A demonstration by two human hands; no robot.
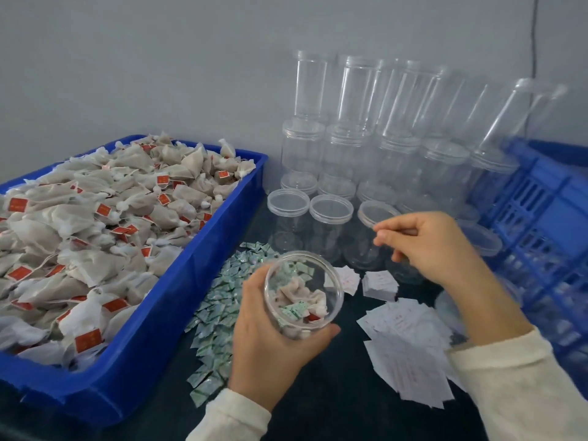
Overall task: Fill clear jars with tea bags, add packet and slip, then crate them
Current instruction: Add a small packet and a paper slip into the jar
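My left hand (267, 338) grips a clear jar (304, 291) tilted toward me, its mouth open. Inside lie several tea bags and a green-and-white packet. My right hand (426, 249) hovers above the table to the right of the jar, fingers loosely curled and pointing left, with nothing visible in them. White paper slips (404, 345) lie spread below that hand, and a small stack of slips (378, 283) sits just beyond the jar. A pile of green packets (216, 313) lies left of the jar. The blue slatted crate (547, 224) stands at the right.
A blue bin (178, 300) heaped with tea bags (95, 218) fills the left. Empty open jars (331, 218) stand in rows behind my hands. More jars (350, 138) are stacked against the grey wall, some leaning right. The tabletop is dark.
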